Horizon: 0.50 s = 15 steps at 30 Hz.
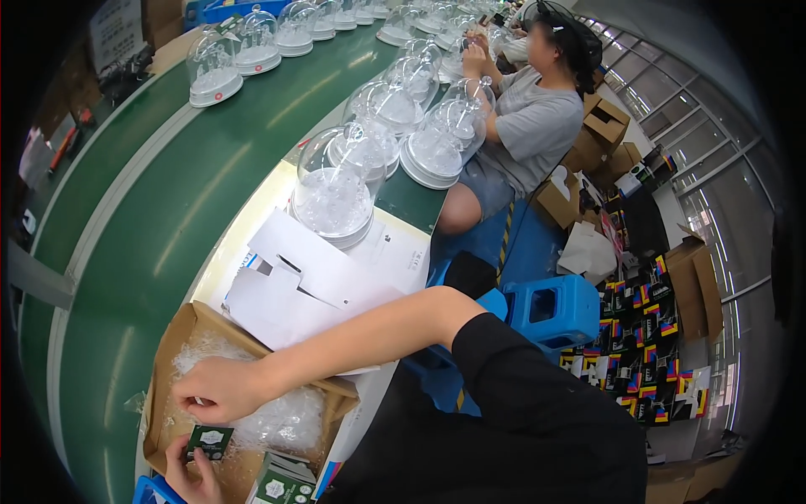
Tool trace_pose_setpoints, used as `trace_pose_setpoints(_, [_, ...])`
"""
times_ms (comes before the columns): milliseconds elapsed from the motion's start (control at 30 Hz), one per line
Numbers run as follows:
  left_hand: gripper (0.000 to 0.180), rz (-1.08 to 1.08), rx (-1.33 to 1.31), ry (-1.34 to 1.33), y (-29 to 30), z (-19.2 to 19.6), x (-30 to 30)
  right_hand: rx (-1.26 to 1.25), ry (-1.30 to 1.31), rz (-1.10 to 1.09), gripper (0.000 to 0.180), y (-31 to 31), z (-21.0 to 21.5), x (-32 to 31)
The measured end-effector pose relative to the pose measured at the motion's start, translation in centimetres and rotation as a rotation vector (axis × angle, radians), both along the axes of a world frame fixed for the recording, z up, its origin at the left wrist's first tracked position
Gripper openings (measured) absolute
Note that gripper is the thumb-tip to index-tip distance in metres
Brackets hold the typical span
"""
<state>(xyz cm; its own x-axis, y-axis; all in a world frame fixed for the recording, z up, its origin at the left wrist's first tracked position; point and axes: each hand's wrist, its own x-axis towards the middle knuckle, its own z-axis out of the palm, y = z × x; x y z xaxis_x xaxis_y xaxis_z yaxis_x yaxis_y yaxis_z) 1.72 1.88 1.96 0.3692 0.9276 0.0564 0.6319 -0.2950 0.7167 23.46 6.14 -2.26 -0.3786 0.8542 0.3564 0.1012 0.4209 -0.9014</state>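
Note:
My left hand [193,483] holds a small dark green card [208,442] with a pale emblem between its thumb and fingers. Just above it, my right hand [220,391] is closed with the fingertips curled in, and whatever they may pinch is hidden. Both are over a shallow cardboard box [159,433]. Inside lie loose clear plastic strands and a bundle of clear plastic pieces [290,420], right beside my right hand. A stack of similar green cards [281,487] stands at the box's near right side.
White sheets of card [311,277] lie beyond the box. Clear domes on white bases [333,197] crowd the table further off, with more along the far side of the green conveyor belt [168,218]. A co-worker [537,109] sits ahead on the right. Blue plastic stools [550,311] stand nearby.

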Motion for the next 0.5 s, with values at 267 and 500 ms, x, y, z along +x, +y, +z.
trace_pose_setpoints(267, [0.028, -0.007, -0.023, -0.010, 0.1, -0.3, -0.3, 0.046, 0.025, -0.020, 0.006, 0.2, -0.8, -0.5])
trace_pose_setpoints(500, [0.030, -0.036, 0.009, -0.026, 0.2, -0.4, -0.3, 0.042, 0.022, -0.017, 0.006, 0.1, -0.6, -0.4])
